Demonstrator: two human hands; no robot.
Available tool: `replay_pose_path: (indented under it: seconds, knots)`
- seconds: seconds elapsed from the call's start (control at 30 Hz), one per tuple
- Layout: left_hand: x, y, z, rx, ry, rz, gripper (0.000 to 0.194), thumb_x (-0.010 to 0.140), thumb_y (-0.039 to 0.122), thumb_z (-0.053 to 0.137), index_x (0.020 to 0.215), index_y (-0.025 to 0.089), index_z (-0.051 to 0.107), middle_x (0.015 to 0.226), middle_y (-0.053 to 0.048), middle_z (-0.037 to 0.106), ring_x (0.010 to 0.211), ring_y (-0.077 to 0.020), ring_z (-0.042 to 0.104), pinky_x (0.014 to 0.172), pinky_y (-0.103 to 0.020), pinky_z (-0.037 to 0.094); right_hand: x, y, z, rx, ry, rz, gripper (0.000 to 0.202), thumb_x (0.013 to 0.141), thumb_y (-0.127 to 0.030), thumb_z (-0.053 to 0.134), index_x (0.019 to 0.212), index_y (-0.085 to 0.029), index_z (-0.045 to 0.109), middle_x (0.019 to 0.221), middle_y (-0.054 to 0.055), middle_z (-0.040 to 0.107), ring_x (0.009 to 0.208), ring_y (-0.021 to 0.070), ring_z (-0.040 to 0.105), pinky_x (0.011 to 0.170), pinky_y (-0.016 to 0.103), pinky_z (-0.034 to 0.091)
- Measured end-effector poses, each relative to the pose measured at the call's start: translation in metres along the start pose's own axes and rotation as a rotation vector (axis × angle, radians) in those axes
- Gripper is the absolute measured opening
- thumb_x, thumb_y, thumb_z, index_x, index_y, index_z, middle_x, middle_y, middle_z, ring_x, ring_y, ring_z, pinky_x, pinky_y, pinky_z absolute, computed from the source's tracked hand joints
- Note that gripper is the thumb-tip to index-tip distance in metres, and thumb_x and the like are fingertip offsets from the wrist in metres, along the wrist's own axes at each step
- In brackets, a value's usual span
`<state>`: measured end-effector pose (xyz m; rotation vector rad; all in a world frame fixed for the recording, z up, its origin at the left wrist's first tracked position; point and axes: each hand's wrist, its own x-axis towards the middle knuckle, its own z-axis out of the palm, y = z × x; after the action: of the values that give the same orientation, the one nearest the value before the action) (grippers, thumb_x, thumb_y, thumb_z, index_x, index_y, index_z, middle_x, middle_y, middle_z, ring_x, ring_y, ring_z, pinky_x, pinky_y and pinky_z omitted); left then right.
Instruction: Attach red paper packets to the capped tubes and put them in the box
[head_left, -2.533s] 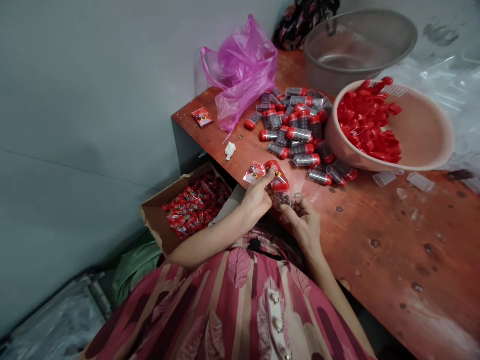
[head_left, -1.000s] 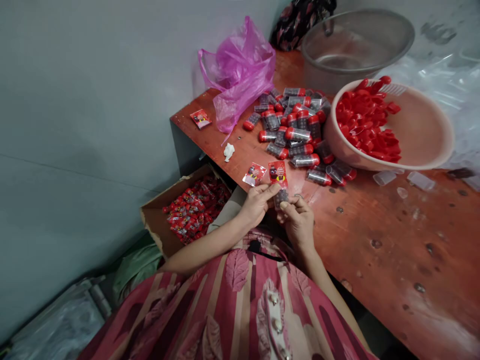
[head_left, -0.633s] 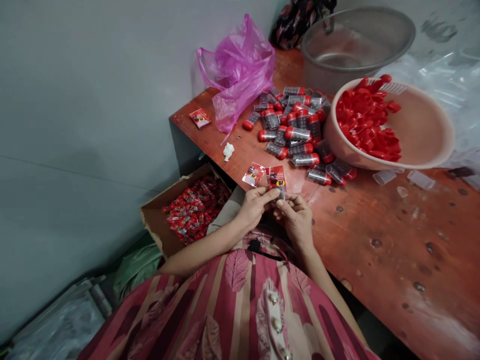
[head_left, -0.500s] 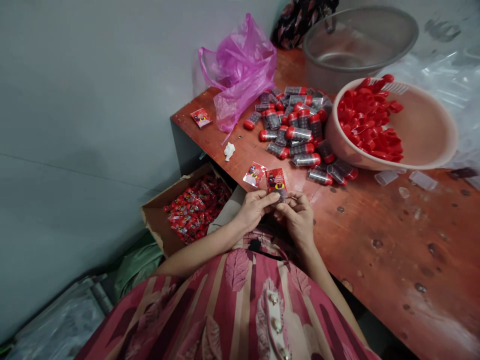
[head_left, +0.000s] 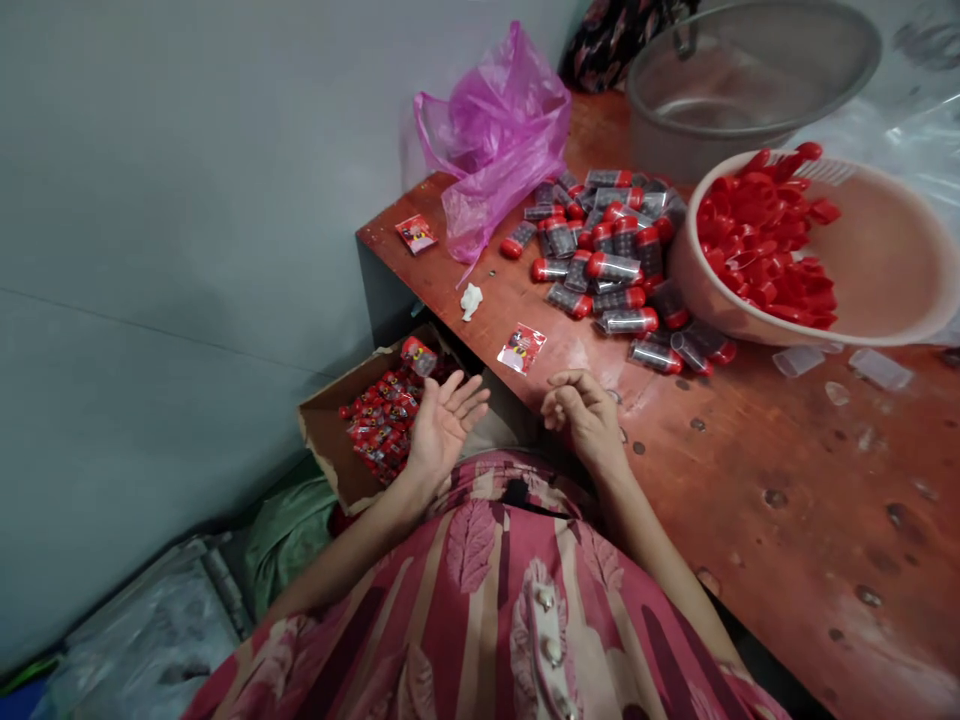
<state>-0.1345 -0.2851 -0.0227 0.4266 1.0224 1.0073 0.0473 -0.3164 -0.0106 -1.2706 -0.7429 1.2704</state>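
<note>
My left hand (head_left: 444, 425) is open, palm up and fingers spread, beside the cardboard box (head_left: 330, 455). Just beyond its thumb a small red packet (head_left: 418, 357) appears over the box, apart from my fingers; I cannot tell whether it touches the pile. Many similar red packets (head_left: 386, 415) fill the box. At the table's near edge, my right hand (head_left: 589, 415) has its fingers loosely curled in, with nothing visible in them. A flat red printed sachet (head_left: 522, 348) lies on the table just ahead of it.
On the red wooden table (head_left: 750, 440) lies a heap of clear tubes with red caps (head_left: 615, 268). Right of it stands a pink basin (head_left: 892, 250) holding red plastic parts (head_left: 765, 250), with a metal pot (head_left: 750, 120) behind. A pink plastic bag (head_left: 502, 130) and another sachet (head_left: 416, 234) are farther left.
The packet that both hands held has left them and shows over the box. My left hand has moved left and opened, while my right stays near the table edge. The view has shifted slightly.
</note>
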Motion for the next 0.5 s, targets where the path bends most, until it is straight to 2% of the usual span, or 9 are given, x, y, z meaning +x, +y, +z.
replay_pose_path:
  seconds: [0.07,0.1,0.17,0.2,0.23,0.33,0.5]
  knots:
    - [0.011,0.000,0.002,0.291,-0.026,0.132,0.050,0.076,0.054,0.059,0.110,0.017,0.063,0.115,-0.014,0.065,0.096,-0.0232,0.065,0.086,-0.039,0.052,0.001,-0.001,-0.005,-0.035,0.064,-0.006,0.021,0.081,-0.042,0.061,0.085,-0.021,0.057,0.059,-0.005,0.061,0.042,0.0069,0.051,0.040,0.018,0.035]
    - [0.019,0.001,0.006,0.467,-0.058,0.267,0.045,0.076,0.049,0.061,0.109,0.018,0.065,0.119,-0.013,0.063,0.102,-0.0239,0.063,0.091,-0.040,0.049,0.002,-0.001,-0.007,-0.055,0.088,-0.011,0.021,0.081,-0.042,0.060,0.084,-0.021,0.057,0.058,-0.005,0.061,0.042,0.0069,0.051,0.040,0.018,0.035]
    - [0.040,0.002,0.017,0.843,-0.173,0.583,0.038,0.076,0.040,0.065,0.109,0.021,0.066,0.131,-0.010,0.055,0.124,-0.0251,0.048,0.107,-0.042,0.034,0.002,-0.003,-0.009,-0.100,0.113,-0.017,0.021,0.082,-0.042,0.060,0.083,-0.021,0.058,0.059,-0.005,0.060,0.043,0.0070,0.051,0.040,0.018,0.036]
    - [0.051,0.003,0.023,0.992,-0.197,0.708,0.035,0.076,0.037,0.065,0.109,0.023,0.066,0.134,-0.008,0.052,0.130,-0.0258,0.041,0.111,-0.045,0.027,0.002,-0.004,-0.009,-0.121,0.117,-0.017,0.021,0.081,-0.042,0.061,0.083,-0.021,0.058,0.059,-0.004,0.060,0.043,0.0072,0.051,0.041,0.018,0.036]
    - [0.061,0.003,0.028,1.126,-0.222,0.775,0.034,0.077,0.035,0.065,0.109,0.024,0.066,0.137,-0.007,0.050,0.134,-0.0266,0.035,0.113,-0.047,0.022,0.001,-0.004,-0.009,-0.136,0.116,-0.016,0.021,0.081,-0.041,0.061,0.082,-0.021,0.058,0.059,-0.004,0.060,0.044,0.0074,0.051,0.042,0.019,0.037]
    - [0.083,0.000,0.038,1.346,-0.260,0.846,0.027,0.080,0.032,0.062,0.105,0.025,0.067,0.133,-0.007,0.054,0.134,-0.0287,0.034,0.112,-0.053,0.016,0.000,-0.006,-0.009,-0.154,0.095,-0.009,0.019,0.080,-0.039,0.063,0.081,-0.020,0.059,0.059,-0.004,0.060,0.045,0.0078,0.051,0.043,0.019,0.039]
    - [0.091,-0.011,0.040,1.338,-0.201,0.864,0.020,0.083,0.027,0.056,0.098,0.027,0.070,0.123,-0.003,0.062,0.130,-0.0265,0.040,0.112,-0.055,0.014,0.006,-0.007,-0.008,-0.156,0.081,0.035,0.019,0.078,-0.038,0.064,0.078,-0.020,0.058,0.059,-0.004,0.059,0.046,0.0077,0.051,0.044,0.019,0.038]
